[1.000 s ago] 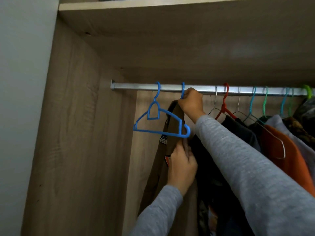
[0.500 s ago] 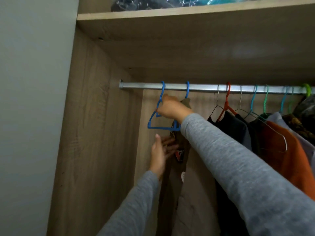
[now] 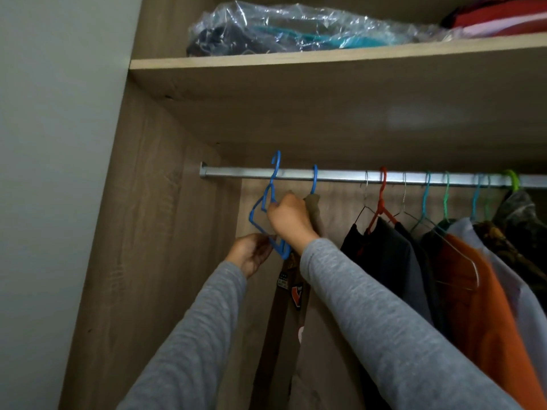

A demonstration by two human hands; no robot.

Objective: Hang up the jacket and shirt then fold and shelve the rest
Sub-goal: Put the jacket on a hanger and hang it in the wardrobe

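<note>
A brown jacket (image 3: 291, 315) with sewn patches hangs from a blue hanger hooked on the metal rail (image 3: 340, 174) inside the wardrobe. To its left an empty blue hanger (image 3: 268, 214) is lifted, its hook raised above the rail. My right hand (image 3: 288, 218) grips that empty hanger near its neck. My left hand (image 3: 251, 253) holds the hanger's lower bar from below. Both arms wear grey sleeves.
Several garments hang to the right on coloured and wire hangers: dark ones (image 3: 387, 261), an orange one (image 3: 470, 294), a camouflage one (image 3: 524, 226). The shelf (image 3: 325, 54) above carries a plastic-wrapped bundle (image 3: 296, 28) and red folded clothes (image 3: 497, 16). The wardrobe's side panel (image 3: 154, 247) stands close on the left.
My right hand left the jacket's hanger and took the empty blue hanger, lifting its hook off the rail. My left hand let go of the jacket and rose to the hanger's lower bar.
</note>
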